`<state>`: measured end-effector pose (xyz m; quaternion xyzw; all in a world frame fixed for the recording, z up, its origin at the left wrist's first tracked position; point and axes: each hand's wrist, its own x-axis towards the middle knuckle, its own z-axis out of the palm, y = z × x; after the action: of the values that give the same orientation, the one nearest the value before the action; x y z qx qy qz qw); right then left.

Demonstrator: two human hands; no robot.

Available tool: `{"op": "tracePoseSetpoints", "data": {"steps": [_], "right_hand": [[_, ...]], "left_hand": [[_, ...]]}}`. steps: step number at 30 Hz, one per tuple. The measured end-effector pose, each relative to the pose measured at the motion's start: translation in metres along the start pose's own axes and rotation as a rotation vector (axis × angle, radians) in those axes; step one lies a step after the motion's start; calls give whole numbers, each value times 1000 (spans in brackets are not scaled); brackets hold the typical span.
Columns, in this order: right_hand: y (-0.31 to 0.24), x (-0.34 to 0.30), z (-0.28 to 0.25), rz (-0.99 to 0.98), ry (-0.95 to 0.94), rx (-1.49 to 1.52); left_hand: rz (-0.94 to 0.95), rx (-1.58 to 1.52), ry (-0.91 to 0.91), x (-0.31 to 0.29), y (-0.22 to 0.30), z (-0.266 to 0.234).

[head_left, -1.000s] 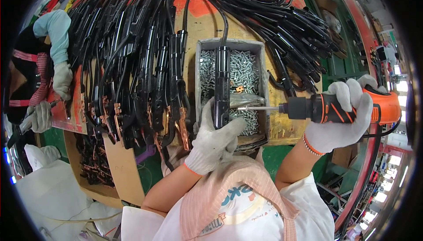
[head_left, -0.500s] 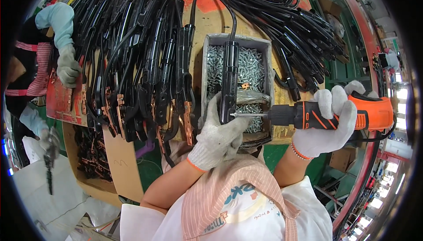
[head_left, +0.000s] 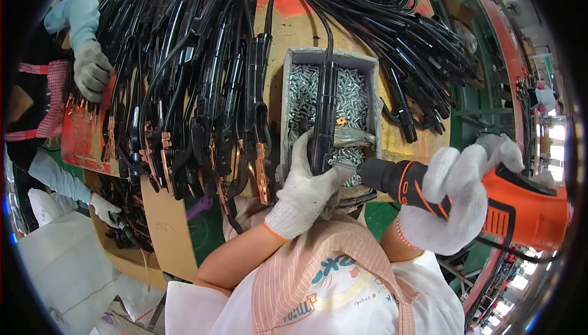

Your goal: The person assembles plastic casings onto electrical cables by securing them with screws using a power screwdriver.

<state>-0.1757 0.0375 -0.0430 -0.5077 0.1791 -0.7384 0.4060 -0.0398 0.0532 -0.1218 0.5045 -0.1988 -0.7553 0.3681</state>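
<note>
My left hand [head_left: 301,197], in a white knit glove, closes round the lower end of a black tubular handle [head_left: 325,111] with a cable at its top. The handle stands nearly upright in view, over a box of screws [head_left: 300,99]. My gloved right hand [head_left: 450,197] grips an orange and black electric screwdriver [head_left: 520,209]. Its bit points left and reaches the handle's lower end beside my left fingertips, where a small bright screw end shows. The tool slants, rear end lower than the bit. Inside the box a clear plastic piece and a small copper part [head_left: 341,121] lie among the screws.
Rows of black cabled clamps [head_left: 208,90] with copper jaws cover the table's left; more black handles [head_left: 422,71] lie right. At far left a co-worker's gloved hand [head_left: 92,71] rests near the table, the other [head_left: 106,210] over a carton [head_left: 168,218] of clamp parts.
The screwdriver's rear has swung down and right, tilting the tool. The black handle has shifted slightly right. The co-worker's lower hand has moved with a clamp to the carton.
</note>
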Motion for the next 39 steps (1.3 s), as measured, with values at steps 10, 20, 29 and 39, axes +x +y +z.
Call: {"op": "tracePoseSetpoints", "data": {"steps": [10,20,29,39], "right_hand": [[2,-2,-5,137,-14,-27],[0,5,13,141,193,-240],[-48,0,-44,-228,105,190],[-141,-21,-112,-589,489,-165]], "left_hand": [[-99,12,-54,3,2,-8],[-140,75,-69,1,10,-6],[-54,31,-36,-19,13,32],[-10,113,-349,62,-3,176]]}}
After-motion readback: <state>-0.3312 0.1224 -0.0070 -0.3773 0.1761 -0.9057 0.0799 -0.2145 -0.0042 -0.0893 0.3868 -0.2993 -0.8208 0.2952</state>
